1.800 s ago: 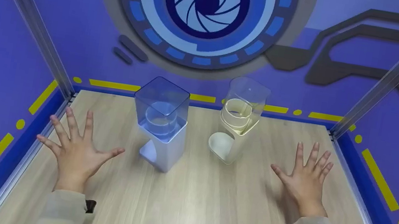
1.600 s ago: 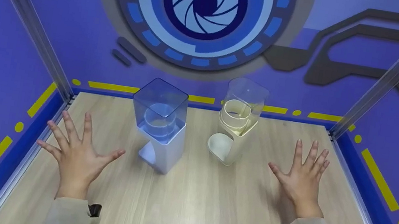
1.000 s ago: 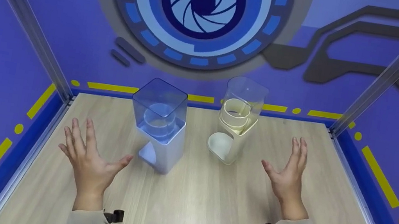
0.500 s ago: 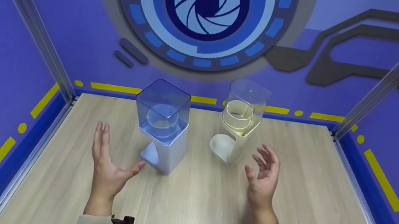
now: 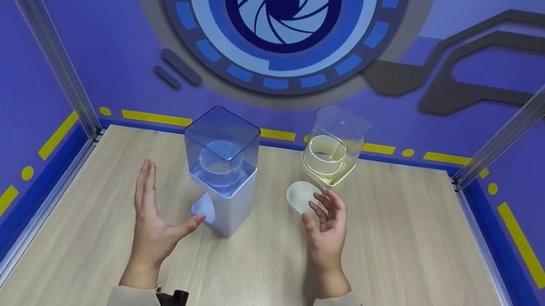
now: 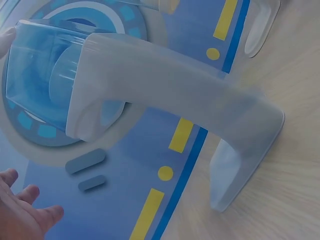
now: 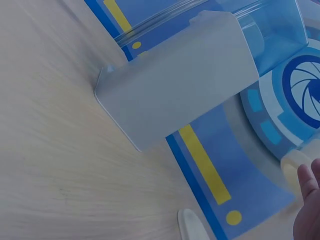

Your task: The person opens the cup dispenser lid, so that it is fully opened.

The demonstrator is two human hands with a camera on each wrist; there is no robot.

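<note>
Two dispenser-like stands stand upright on the table. The left one is pale blue-white, with a clear square top around an inner ring and a foot tray below. The other is cream, with a clear rounded top and a round foot tray. My left hand is beside the blue stand, fingers straight and thumb spread; the thumb overlaps its tray, contact unclear. My right hand, fingers loosely bent, covers the cream stand's lower body in the head view. Neither hand holds anything.
The light wood table has a patterned blue wall behind it. Metal posts rise at both back corners, and blue side panels with yellow marks flank the table.
Both hands have come inward from the table's sides toward the stands, the left moving right and the right moving left. Their spread fingers have drawn together. The stands have not moved.
</note>
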